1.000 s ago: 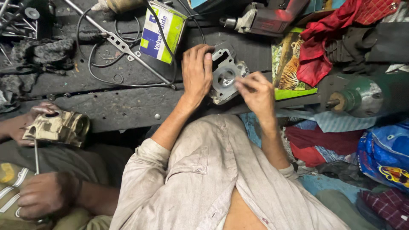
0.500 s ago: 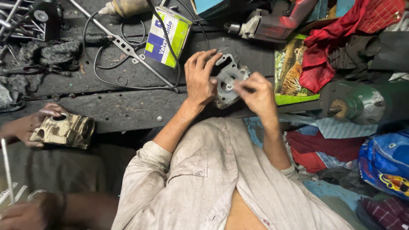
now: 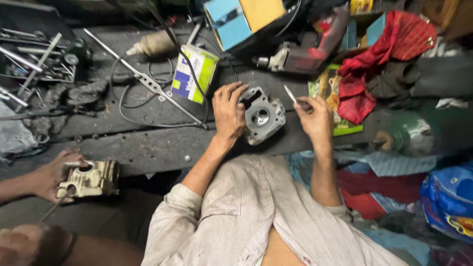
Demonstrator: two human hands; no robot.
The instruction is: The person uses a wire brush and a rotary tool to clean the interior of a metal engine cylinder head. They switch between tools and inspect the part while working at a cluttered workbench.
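grey engine cylinder (image 3: 263, 117), red cloth (image 3: 382, 64)

A blue-and-green carton (image 3: 193, 74) lay far left of centre; a red cloth (image 3: 384, 64) and drill (image 3: 305, 51) far right; a green cylinder (image 3: 419, 133) right.

A grey metal engine cylinder block (image 3: 263, 116) sits tilted on the dark table (image 3: 148, 143), its round bore and a rectangular port facing up, edges grimy. A thin, pale flat blade (image 3: 290, 94) angles upward just right of it.

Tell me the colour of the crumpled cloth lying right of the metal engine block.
Red crumpled cloth, clearest in the head view.
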